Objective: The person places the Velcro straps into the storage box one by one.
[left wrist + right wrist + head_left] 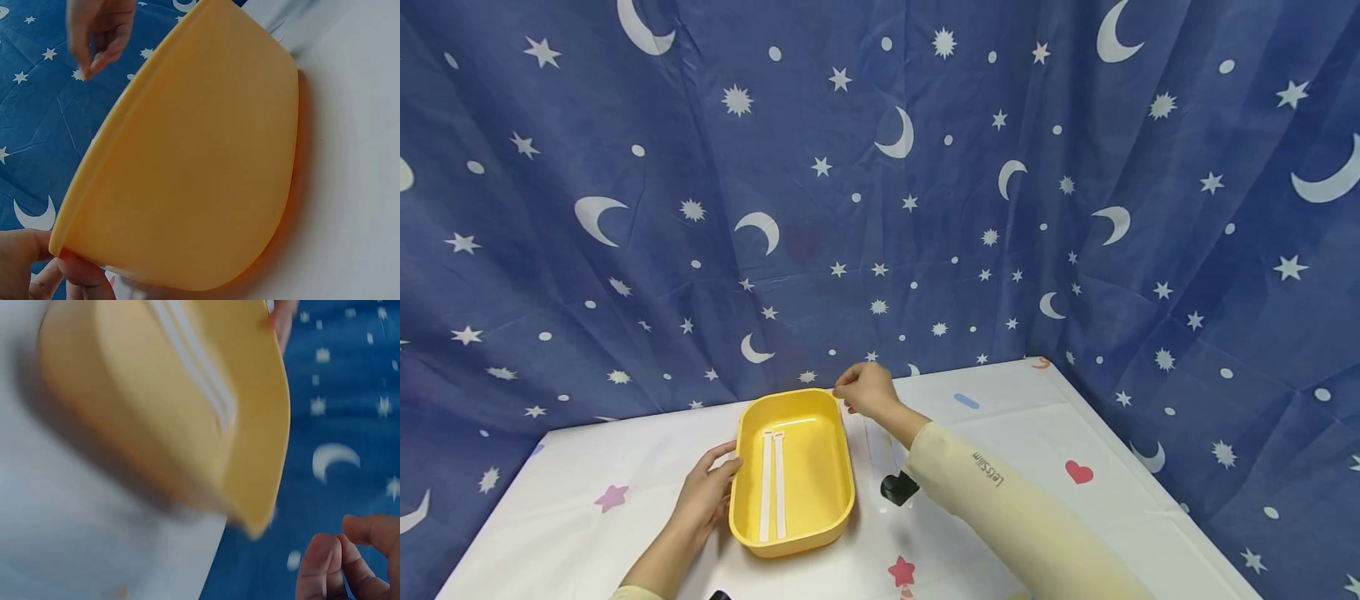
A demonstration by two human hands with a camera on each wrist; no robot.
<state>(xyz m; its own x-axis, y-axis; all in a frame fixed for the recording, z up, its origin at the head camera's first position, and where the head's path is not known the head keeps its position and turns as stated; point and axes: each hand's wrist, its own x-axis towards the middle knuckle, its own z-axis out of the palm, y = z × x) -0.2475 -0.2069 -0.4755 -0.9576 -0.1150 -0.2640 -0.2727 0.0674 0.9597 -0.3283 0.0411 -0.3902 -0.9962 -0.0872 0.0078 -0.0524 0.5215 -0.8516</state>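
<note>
A yellow plastic basin (820, 475) stands on the white-covered table, its long side running away from me. Inside lie two narrow white strips (779, 492) side by side, each with a wider far end. My left hand (702, 492) holds the basin's left rim; the left wrist view shows the thumb (25, 247) on one side of the rim and fingers (84, 275) on the other. By the far right corner of the basin is my right hand (868, 390). The right wrist view shows its fingers (315, 565) loosely bent near the thumb, with nothing visible between them.
A small black device (898, 488) shows beneath my right forearm, beside faint clear outlines on the table. Another dark object (720, 595) peeks in at the bottom edge. A blue curtain (850, 208) with moons and stars hangs behind and beside the table.
</note>
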